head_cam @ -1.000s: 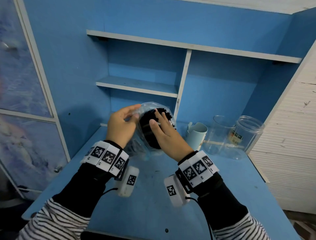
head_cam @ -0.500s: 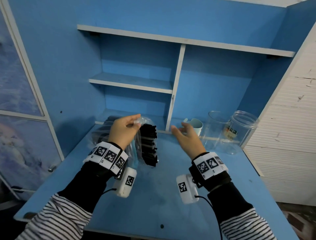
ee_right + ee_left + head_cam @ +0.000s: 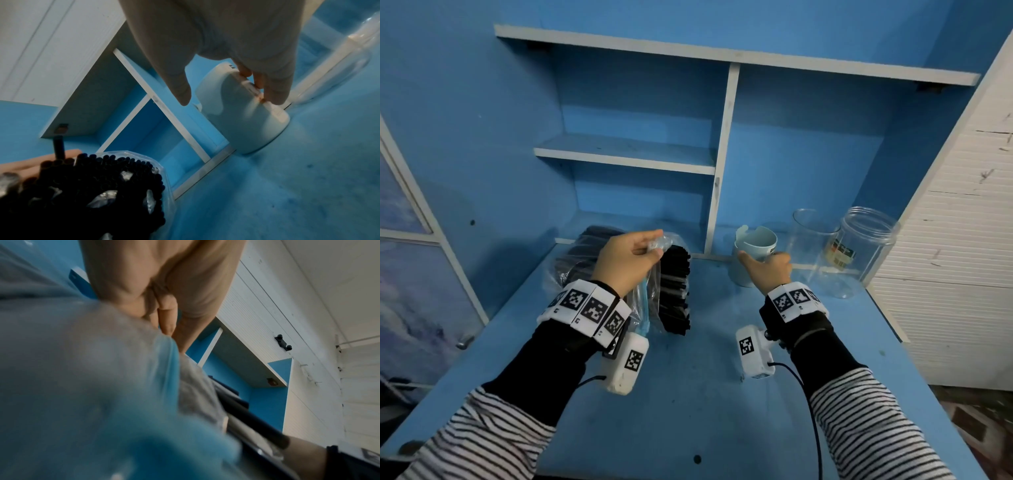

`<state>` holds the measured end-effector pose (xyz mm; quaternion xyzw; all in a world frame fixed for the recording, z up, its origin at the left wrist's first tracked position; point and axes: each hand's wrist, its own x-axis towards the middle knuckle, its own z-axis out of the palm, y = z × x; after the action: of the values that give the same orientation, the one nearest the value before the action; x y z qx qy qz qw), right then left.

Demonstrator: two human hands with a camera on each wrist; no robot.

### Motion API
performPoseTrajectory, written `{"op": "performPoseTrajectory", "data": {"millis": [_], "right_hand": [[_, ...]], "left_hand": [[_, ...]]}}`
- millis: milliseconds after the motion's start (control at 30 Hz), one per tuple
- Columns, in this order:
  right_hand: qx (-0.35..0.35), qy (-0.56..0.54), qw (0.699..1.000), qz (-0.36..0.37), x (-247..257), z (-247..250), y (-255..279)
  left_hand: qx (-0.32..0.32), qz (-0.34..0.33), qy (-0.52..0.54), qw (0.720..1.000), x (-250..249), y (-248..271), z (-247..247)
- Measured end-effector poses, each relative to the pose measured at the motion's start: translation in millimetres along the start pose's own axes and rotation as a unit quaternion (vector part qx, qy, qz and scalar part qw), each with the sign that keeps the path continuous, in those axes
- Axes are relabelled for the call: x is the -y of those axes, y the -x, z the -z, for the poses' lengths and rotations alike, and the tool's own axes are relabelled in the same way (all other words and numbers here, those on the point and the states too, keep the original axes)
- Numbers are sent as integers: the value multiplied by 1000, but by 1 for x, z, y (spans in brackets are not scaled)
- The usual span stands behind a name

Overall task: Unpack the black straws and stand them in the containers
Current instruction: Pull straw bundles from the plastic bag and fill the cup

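Straws (image 3: 674, 291) sit nearest, a dense black bundle, ends showing at the mouth of a clear plastic bag (image 3: 650, 274) that the left hand (image 3: 625, 262) pinches by its top edge, its foot on the blue surface (image 3: 705, 394). A second ago both hands worked at that bag — now the right hand (image 3: 767, 269) has left it and curls its fingers over the rim of the pale blue cup (image 3: 753, 253) further back, likely drawing it closer for filling. Beyond stand two clear jars (image 3: 859, 246), empty.
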<state>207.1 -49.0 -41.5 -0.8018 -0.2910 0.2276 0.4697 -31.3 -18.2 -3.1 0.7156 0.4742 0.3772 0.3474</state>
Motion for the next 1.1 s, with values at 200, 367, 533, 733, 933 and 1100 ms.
{"op": "performPoseTrajectory", "data": {"millis": [200,367,533,733,933,1100], "right_hand": [[10,-32,998,51,0,-8,-13],[31,-51,995,84,-2,-1,-15],[91,-66,989,91,-12,19,1],[130,-42,985,105,-30,55,29],[111,-45,988,101,-42,74,48],[44,26,988,145,-28,78,64]], "left_hand": [[5,-1,-1,1000,2,-4,-3],[1,0,5,1000,5,-4,-4],[-5,-2,11,1000,5,0,-6],[-15,-1,8,1000,3,5,-6],[-20,4,4,1000,1,8,-7],[-16,7,16,1000,2,8,-6]]}}
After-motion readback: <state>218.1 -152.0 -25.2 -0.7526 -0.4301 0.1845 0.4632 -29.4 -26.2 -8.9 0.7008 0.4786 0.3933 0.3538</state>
